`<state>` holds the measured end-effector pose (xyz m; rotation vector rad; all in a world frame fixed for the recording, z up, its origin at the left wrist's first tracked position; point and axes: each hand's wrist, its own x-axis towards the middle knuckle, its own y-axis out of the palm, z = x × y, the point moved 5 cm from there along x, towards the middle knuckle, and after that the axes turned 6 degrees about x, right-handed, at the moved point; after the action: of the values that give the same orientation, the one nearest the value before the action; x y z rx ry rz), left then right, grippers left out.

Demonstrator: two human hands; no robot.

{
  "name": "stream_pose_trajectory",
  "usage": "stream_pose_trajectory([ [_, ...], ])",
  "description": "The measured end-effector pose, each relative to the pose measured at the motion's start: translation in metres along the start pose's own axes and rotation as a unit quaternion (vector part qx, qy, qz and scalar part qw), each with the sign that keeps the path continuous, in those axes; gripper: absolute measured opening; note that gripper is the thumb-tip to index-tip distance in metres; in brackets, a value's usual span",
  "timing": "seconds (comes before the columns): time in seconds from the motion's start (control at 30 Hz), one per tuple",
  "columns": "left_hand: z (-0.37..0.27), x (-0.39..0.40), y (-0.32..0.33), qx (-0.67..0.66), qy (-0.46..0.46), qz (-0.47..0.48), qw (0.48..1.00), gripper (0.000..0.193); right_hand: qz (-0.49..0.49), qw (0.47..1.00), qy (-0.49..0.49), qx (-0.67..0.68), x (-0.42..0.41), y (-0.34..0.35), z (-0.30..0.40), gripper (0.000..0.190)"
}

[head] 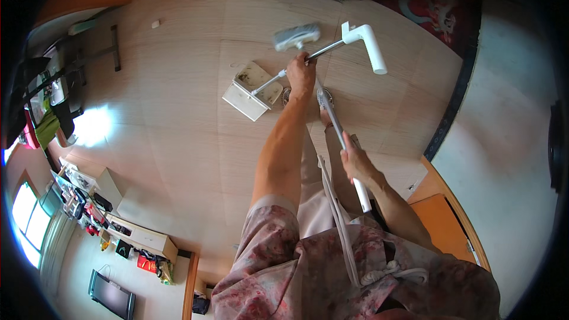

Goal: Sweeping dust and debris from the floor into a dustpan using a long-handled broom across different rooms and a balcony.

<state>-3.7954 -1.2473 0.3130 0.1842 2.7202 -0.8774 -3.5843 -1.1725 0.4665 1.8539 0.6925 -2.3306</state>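
Observation:
My left hand (pixel 301 73) grips the metal pole of a long-handled dustpan (pixel 243 101). Past the fist, the pole ends in a white bent handle (pixel 371 46). Dark debris shows in the white pan (pixel 260 78), at or close to the floor beside my feet; whether it touches is unclear. Closer to my body, my right hand (pixel 358 160) is closed around the pole of a broom (pixel 332 111). Its white grip end sticks out below that hand. The broom head (pixel 297 35), grey-bristled and slightly blurred, is beyond my left hand. The two poles cross near my left fist.
Wood-look flooring (pixel 178 98) surrounds my patterned shoes (pixel 326 98). A small white object (pixel 155 24) lies on it. A dark red mat (pixel 435 18) is at upper right. A metal-legged stand (pixel 114 49) and a white cabinet (pixel 146 238) with several items line the left.

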Motion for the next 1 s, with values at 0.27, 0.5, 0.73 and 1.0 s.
stream_pose_trajectory([
  [0.27, 0.016, -0.002, 0.003, 0.017, -0.016, 0.033, 0.999, 0.028, 0.189, 0.96, 0.06, 0.199, -0.066, -0.021, -0.024, 0.059],
  [0.5, 0.019, -0.005, -0.015, 0.019, -0.014, 0.012, 1.0, 0.022, 0.107, 0.981, -0.007, 0.162, -0.063, -0.087, 0.027, 0.053],
  [0.73, 0.009, 0.0, -0.008, -0.007, -0.041, 0.007, 0.999, 0.021, -0.081, 0.989, -0.104, 0.072, 0.033, -0.074, 0.066, 0.053],
  [1.0, 0.033, 0.011, -0.015, 0.016, -0.024, -0.012, 1.0, 0.031, 0.113, 0.992, -0.003, 0.056, -0.021, -0.007, 0.007, 0.053],
])
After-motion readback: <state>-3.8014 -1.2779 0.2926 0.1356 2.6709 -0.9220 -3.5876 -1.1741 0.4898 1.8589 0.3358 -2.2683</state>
